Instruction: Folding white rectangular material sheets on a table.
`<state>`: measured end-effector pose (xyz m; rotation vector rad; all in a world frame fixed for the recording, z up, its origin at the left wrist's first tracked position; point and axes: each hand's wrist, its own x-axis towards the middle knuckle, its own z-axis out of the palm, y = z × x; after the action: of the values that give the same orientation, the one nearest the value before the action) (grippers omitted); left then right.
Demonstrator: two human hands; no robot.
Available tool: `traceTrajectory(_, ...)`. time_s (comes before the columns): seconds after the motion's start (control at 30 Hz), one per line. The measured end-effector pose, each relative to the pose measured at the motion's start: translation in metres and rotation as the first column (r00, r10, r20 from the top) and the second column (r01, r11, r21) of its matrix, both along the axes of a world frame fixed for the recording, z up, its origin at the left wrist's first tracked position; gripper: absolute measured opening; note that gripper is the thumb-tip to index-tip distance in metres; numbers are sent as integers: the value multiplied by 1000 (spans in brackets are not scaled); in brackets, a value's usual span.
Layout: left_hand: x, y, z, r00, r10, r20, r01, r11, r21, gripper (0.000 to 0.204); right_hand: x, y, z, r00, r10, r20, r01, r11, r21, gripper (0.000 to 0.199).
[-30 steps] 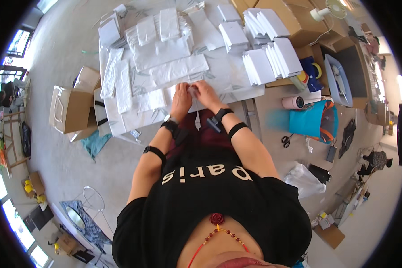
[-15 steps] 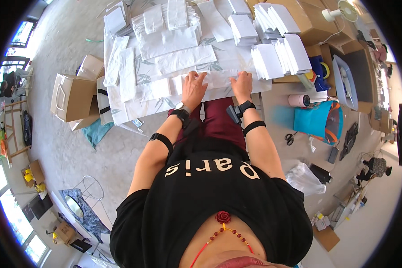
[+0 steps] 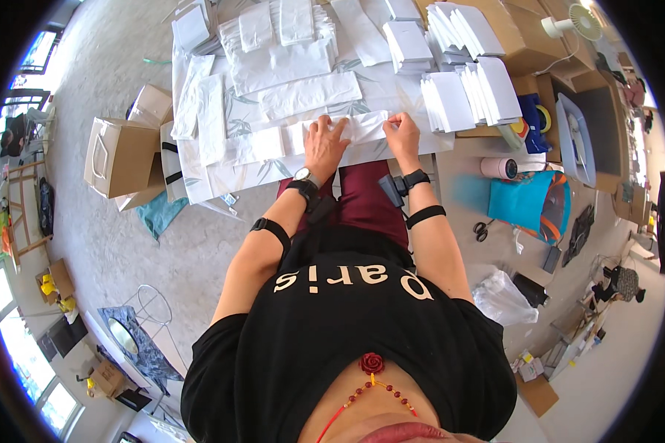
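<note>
A long, thin white plastic bag (image 3: pixel 367 126) lies across the near edge of the table, wrinkled toward its right end. My left hand (image 3: pixel 325 145) rests on it palm down, fingers bent and somewhat apart, pressing rather than gripping. At the bag's right end my right hand (image 3: pixel 402 137) is closed, thumb and fingers pinching the edge. Just left of my left hand, a flat white rectangular piece (image 3: pixel 267 143) lies in line with the bag. Another flat white bag (image 3: pixel 310 96) is spread beyond my hands.
The patterned table cover (image 3: pixel 236 118) carries a heap of white bags (image 3: pixel 273 63) and stacks of folded white paper (image 3: pixel 451 100) at the right. Cardboard boxes (image 3: pixel 122 159) stand left of the table. A pink cylinder (image 3: pixel 499 168) and turquoise bag (image 3: pixel 513 201) are at the right.
My right hand has closed on the bag's right end and turned slightly inward. The bag there now looks more lifted and creased. My left hand stays nearly in place.
</note>
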<state>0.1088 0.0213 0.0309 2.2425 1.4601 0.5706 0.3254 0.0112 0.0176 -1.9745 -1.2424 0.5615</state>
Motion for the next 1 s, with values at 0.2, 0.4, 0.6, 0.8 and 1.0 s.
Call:
traceTrajectory(0.2,1,2,0,1000,-9,-21,10,999,34,55,-8,2,19,999,-7,-45,12,993,115,28)
traceTrajectory(0.4,0,3,0,999,-46,-17,46,999,25,57,-45,-4,61,980,49,-195,-15,985,172,38)
traceTrajectory(0.6,1,0,-2,992,-57,-110,64,996,58,58,-81,-8,68,982,125,-140,-91,969,230,36)
traceTrajectory(0.8,-11,7,-12,988,-102,-112,113,989,93,44,-109,-9,61,975,149,-163,-112,970,217,34)
traceTrajectory(1.0,-41,25,-3,631,493,599,67,734,-675,33,-122,-8,48,978,198,-70,-168,938,303,35)
